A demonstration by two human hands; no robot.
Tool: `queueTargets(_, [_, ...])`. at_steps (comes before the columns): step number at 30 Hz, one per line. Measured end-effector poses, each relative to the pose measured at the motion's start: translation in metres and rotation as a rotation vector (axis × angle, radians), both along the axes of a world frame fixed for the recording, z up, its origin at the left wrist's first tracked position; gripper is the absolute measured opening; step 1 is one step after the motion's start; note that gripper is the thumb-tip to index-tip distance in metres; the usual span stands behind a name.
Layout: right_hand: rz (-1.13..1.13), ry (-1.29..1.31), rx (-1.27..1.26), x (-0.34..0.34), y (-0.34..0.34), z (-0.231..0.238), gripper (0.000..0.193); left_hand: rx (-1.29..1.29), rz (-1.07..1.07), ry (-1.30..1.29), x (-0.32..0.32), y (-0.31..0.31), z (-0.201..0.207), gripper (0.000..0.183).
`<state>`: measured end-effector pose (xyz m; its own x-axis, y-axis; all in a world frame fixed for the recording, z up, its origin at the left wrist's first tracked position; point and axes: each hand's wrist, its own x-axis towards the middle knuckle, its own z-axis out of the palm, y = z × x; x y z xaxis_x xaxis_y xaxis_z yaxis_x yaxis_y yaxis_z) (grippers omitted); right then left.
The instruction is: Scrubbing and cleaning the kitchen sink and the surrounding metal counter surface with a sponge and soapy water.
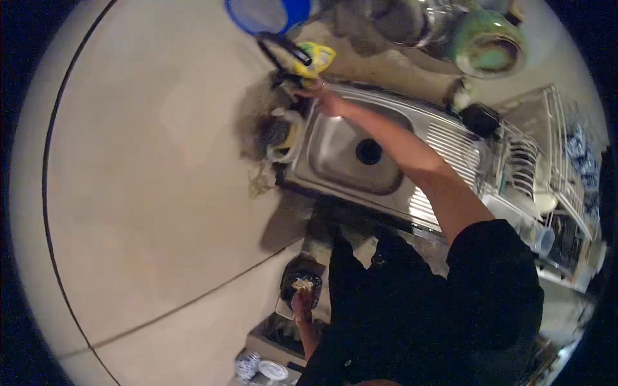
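Note:
My right arm stretches across the steel sink, and my right hand is at its far left corner. Its fingertips reach a dark clutter beside a yellow and green packet; blur and shadow hide whether they grip anything. Low in the view, my left hand hangs over a small bin with a black liner. Its fingers are closed around a pale, crumpled clump, whose kind is too small to make out.
A white dish rack with plates stands right of the ridged drainboard. A green glazed pot and a blue basin are at the back. A white holder sits by the sink's left edge, against the pale wall.

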<state>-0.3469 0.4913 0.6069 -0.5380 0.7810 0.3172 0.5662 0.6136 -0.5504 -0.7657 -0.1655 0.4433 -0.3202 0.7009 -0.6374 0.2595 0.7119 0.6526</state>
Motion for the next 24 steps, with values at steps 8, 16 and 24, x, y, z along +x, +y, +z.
queueTargets(8, [-0.217, 1.478, -1.117, 0.003, -0.071, 0.004, 0.038, 0.305, -0.197, -0.424, 0.102, 0.321, 0.092, 0.034])
queueTargets(16, [-0.620, 2.070, -1.041, -0.010, -0.078, -0.004, 0.033, 0.276, -0.162, -1.270, 0.322, 0.595, 0.156, 0.044])
queueTargets(24, [-0.665, 2.033, -0.742, 0.005, -0.083, -0.036, 0.024, 0.247, -0.093, -1.070, 0.372, 0.617, 0.104, 0.036])
